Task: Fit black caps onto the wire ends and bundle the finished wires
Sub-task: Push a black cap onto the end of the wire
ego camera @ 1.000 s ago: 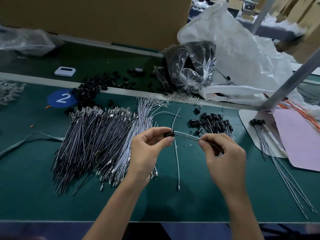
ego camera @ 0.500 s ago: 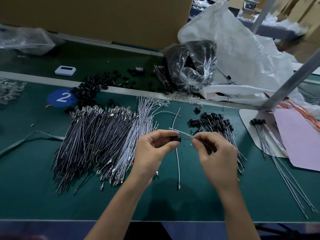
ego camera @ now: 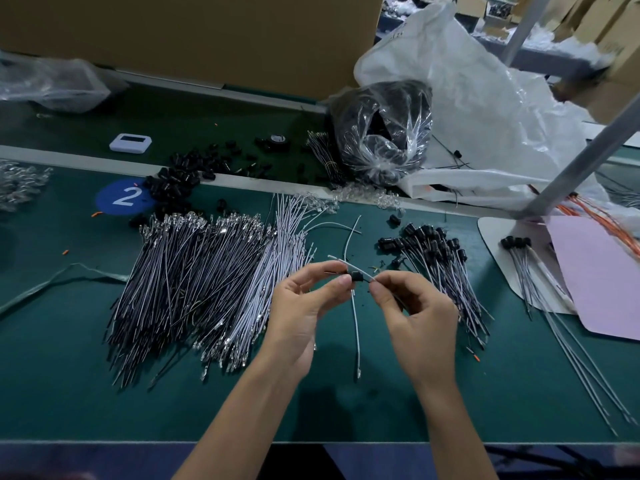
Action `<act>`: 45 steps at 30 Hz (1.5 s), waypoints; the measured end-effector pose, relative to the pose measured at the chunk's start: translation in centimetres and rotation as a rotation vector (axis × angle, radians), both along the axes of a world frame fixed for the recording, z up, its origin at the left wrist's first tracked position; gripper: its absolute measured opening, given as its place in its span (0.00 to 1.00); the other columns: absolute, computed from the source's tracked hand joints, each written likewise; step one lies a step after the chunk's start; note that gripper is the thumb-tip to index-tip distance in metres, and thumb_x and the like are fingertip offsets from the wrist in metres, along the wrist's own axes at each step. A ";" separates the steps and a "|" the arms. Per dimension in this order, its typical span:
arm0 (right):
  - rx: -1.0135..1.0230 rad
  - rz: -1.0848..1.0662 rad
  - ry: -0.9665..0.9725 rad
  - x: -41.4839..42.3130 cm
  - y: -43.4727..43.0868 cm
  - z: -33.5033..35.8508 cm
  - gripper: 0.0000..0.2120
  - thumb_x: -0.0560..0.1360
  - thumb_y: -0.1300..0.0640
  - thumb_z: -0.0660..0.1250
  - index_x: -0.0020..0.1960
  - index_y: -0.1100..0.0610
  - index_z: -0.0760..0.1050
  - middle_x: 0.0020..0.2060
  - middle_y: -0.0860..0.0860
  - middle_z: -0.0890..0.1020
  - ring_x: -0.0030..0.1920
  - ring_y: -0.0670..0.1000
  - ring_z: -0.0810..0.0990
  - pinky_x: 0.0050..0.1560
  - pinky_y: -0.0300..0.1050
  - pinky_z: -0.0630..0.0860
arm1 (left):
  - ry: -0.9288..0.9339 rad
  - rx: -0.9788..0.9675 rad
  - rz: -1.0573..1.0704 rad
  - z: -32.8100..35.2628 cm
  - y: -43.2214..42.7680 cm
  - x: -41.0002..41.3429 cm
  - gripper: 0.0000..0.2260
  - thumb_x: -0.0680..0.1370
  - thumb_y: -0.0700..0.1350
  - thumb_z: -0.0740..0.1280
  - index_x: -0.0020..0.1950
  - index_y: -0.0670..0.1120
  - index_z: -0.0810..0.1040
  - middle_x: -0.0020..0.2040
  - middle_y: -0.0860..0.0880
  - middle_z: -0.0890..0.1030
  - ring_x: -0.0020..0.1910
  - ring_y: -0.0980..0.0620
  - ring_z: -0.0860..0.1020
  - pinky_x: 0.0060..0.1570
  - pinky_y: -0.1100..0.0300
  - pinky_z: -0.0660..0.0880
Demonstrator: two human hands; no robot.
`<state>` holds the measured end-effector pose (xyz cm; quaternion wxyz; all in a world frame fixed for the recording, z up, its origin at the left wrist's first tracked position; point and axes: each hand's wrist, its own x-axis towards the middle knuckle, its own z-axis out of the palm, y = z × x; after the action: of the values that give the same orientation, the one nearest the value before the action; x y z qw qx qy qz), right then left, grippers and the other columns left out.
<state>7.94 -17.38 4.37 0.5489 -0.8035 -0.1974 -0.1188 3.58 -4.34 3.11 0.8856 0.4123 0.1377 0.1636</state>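
The left hand (ego camera: 304, 306) pinches the black cap (ego camera: 356, 277), the wire (ego camera: 349, 266) running ten-to-four into the right hand (ego camera: 415, 306), which grips it at three o'clock.

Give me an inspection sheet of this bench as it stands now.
Surface: green mat, blue disc marked 2.
Job's things: black cap on a white wire held between both hands; uncapped wires piled left; capped wires piled right; loose caps behind.
Clutter: clear bag of black parts, white bag, pink sheet, small white device.
Hands: left hand pinches the cap; right hand pinches the wire.
Cables: orange wires at right edge.
Surroundings: cardboard boxes, metal post.
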 end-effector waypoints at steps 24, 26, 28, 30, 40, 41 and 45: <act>0.151 -0.009 0.180 -0.4 0.4 -0.3 0.08 0.72 0.62 0.74 0.40 0.49 0.83 0.34 0.46 0.84 0.35 0.44 0.80 0.40 0.38 0.77 | 0.032 -0.289 0.044 0.1 -0.8 0.2 0.06 0.66 0.37 0.72 0.40 0.43 0.86 0.44 0.44 0.85 0.44 0.52 0.84 0.42 0.63 0.80; 0.114 -0.040 0.164 -0.4 0.0 -0.4 0.08 0.72 0.62 0.74 0.40 0.49 0.83 0.35 0.45 0.84 0.36 0.44 0.81 0.41 0.36 0.77 | 0.032 -0.328 0.052 0.0 -0.5 0.2 0.06 0.66 0.36 0.71 0.42 0.42 0.84 0.45 0.44 0.85 0.44 0.51 0.84 0.43 0.63 0.80; 0.036 -0.066 0.130 -0.5 -0.5 -0.5 0.09 0.71 0.63 0.75 0.40 0.48 0.83 0.35 0.45 0.84 0.37 0.44 0.82 0.42 0.34 0.76 | 0.035 -0.358 0.067 -0.2 -0.1 0.1 0.07 0.67 0.35 0.69 0.43 0.42 0.82 0.47 0.43 0.85 0.45 0.50 0.84 0.45 0.62 0.80; -0.035 -0.079 0.081 -0.7 -1.1 -0.5 0.11 0.71 0.63 0.75 0.40 0.47 0.82 0.36 0.43 0.84 0.39 0.45 0.81 0.44 0.33 0.75 | 0.036 -0.383 0.087 -0.4 0.3 0.1 0.08 0.67 0.36 0.69 0.44 0.42 0.80 0.48 0.43 0.85 0.46 0.50 0.84 0.46 0.61 0.81; -0.344 -0.056 -0.122 -1.0 -2.0 0.3 0.05 0.69 0.62 0.77 0.41 0.54 0.85 0.35 0.45 0.82 0.42 0.51 0.75 0.46 0.34 0.69 | -0.001 -0.398 0.091 -0.7 1.0 0.3 0.08 0.67 0.36 0.68 0.45 0.43 0.80 0.47 0.44 0.85 0.47 0.49 0.84 0.46 0.60 0.81; -0.352 -0.051 -0.127 -1.0 -2.0 0.4 0.04 0.69 0.62 0.77 0.41 0.53 0.85 0.35 0.45 0.82 0.42 0.51 0.74 0.45 0.33 0.68 | -0.002 -0.389 0.089 -0.7 1.0 0.3 0.08 0.67 0.36 0.68 0.45 0.43 0.80 0.47 0.44 0.85 0.47 0.49 0.84 0.46 0.60 0.81; -0.375 -0.039 -0.122 -1.0 -2.0 0.3 0.04 0.69 0.61 0.77 0.41 0.53 0.85 0.34 0.44 0.81 0.41 0.50 0.73 0.44 0.34 0.68 | -0.002 -0.388 0.094 -0.7 1.1 0.3 0.08 0.68 0.36 0.68 0.46 0.42 0.79 0.48 0.43 0.85 0.48 0.48 0.84 0.47 0.60 0.81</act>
<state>6.93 -19.36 4.70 0.3742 -0.8867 -0.2333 -0.1391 3.89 -3.22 2.40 0.9400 0.2269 0.1847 0.1757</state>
